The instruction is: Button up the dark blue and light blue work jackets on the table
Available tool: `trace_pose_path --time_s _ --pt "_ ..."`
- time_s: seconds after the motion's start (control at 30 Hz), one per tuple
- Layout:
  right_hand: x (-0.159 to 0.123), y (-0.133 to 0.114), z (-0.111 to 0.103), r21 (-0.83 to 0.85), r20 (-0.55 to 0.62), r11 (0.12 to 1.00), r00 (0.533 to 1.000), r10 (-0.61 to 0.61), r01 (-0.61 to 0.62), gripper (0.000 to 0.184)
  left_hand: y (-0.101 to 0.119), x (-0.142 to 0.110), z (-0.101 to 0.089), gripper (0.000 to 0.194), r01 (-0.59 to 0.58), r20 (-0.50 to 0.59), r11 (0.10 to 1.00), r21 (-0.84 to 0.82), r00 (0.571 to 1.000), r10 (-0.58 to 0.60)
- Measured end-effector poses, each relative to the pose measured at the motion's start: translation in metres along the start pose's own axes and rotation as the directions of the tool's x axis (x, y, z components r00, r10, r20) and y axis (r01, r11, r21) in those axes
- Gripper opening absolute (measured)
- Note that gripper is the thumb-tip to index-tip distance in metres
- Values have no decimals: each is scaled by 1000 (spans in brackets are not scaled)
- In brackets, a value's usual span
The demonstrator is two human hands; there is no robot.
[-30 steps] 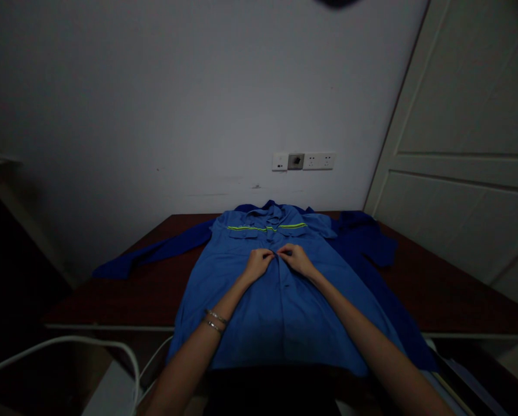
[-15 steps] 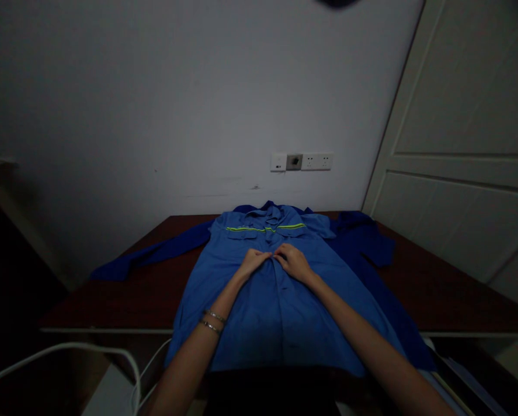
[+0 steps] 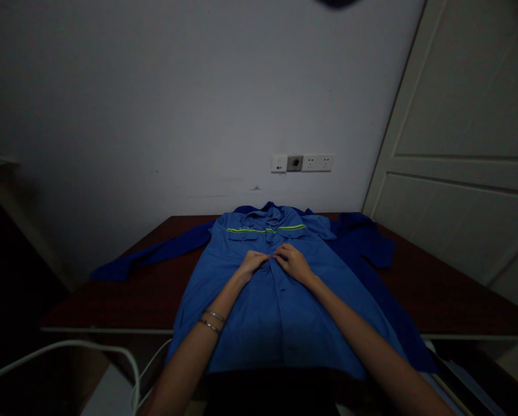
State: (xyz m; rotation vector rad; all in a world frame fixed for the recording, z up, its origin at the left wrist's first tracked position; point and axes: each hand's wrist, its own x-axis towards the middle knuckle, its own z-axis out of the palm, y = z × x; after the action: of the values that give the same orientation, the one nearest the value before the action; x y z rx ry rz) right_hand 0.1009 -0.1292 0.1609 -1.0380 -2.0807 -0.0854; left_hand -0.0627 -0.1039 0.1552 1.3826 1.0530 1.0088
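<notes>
A light blue short-sleeved work shirt [image 3: 237,300] with a yellow-green stripe across the chest lies front up, its collar toward the wall and its hem over the table's near edge. Beneath it spreads a darker blue long-sleeved garment [image 3: 167,251]. My left hand [image 3: 254,262] pinches the shirt's front opening just below the chest. Facing it, my right hand [image 3: 291,263] pinches the other side of the same opening. The fingertips of both hands nearly meet; any button between them is too small to make out. Two bracelets circle my left wrist.
The dark red table [image 3: 436,289] backs onto a grey wall with a row of sockets [image 3: 302,163]. A pale panelled door [image 3: 458,190] stands at the right. At lower left, a white cable [image 3: 89,345] loops before the table edge.
Both hands stay at the shirt's front opening, with only a slight shift of the fingers. The shirt and the garment beneath lie as before.
</notes>
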Motion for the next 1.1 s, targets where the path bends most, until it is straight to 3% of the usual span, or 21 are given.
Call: trace_pose_path --time_s 0.17,0.43,0.53,0.6,0.67,0.73,0.83,1.0,1.1 --pt "3 4 5 122 -39 988 994 102 -97 8 1 -1 1 25 -19 -18 998 52 1000 20" --pt "4 7 7 262 -39 954 986 164 -148 9 -5 4 2 24 -56 -72 982 180 995 70" --pt "5 10 10 307 -60 932 974 220 -192 9 -6 5 3 19 -124 -107 963 240 982 153" --pt "5 13 12 336 -80 917 964 255 -215 9 -6 4 5 32 -210 -127 936 284 959 254" --pt "5 15 13 357 -93 908 959 269 -220 9 -6 2 8 45 -320 -69 884 342 929 363" --pt "4 15 12 359 -92 909 961 260 -212 10 -6 -1 9 40 -399 31 825 401 906 423" --pt "4 12 9 348 -77 914 966 248 -207 11 -5 -3 10 26 -406 84 763 503 901 425" --pt "5 10 1 338 -37 919 974 225 -200 14 -5 -3 9 21 -432 106 679 594 879 466" --pt "6 11 -1 352 -54 909 965 258 -223 28 -7 -2 10 18 -441 117 666 601 874 472"
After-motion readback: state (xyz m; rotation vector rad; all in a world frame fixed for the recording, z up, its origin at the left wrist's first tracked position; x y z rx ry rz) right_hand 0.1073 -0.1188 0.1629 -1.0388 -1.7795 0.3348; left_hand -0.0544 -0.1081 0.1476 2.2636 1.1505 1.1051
